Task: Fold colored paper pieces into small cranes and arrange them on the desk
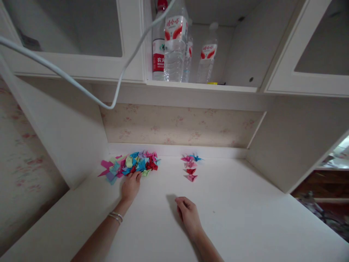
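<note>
A heap of small folded paper pieces in pink, blue, green and red lies at the back left of the white desk. My left hand reaches to the heap's front edge, fingers lying on the nearest pieces; a grip does not show. To the right, several folded paper cranes stand in a short line running front to back. My right hand rests on the desk in front of that line, fingers loosely curled, apart from the cranes, with nothing seen in it.
A white cabinet with glass doors hangs above the desk; several water bottles stand on its open shelf. A white cable droops across the upper left. White side panels close the desk at left and right.
</note>
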The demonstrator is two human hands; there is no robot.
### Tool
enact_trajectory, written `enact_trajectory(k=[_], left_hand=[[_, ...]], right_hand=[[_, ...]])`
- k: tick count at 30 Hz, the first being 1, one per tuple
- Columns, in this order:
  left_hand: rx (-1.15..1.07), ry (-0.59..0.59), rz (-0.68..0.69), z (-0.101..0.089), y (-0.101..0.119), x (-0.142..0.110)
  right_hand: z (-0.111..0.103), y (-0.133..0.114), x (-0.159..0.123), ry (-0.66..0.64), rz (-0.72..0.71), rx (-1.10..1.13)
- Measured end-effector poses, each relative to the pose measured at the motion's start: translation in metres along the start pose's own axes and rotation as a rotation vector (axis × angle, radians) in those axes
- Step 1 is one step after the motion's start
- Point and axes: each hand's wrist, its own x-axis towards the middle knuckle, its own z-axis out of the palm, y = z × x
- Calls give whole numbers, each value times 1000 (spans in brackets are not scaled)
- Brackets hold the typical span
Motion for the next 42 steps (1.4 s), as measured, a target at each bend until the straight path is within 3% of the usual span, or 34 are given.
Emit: enact_trajectory(k=[5, 8, 13, 18, 21, 26, 42], left_hand=[[-97, 32, 37, -9, 1, -8], [-269, 28, 108, -16, 15, -27], [-561, -235, 139, -23, 59, -76], [-730, -323, 111, -17, 84, -102], [-814, -356, -14, -12, 84, -105], [-937, -507, -217, -10, 81, -106], [-1092, -489, -290, -16, 84, -102]], right_hand=[[1, 4, 0, 0, 1, 2], [2, 5, 0, -20, -22, 31], [2, -2, -2, -77, -56, 130], [0, -8, -7, -103, -77, 19], [0, -7, -6, -73, -72, 16], [2, -4, 1, -55, -47, 77], [3, -5, -2, -91, 1, 222]])
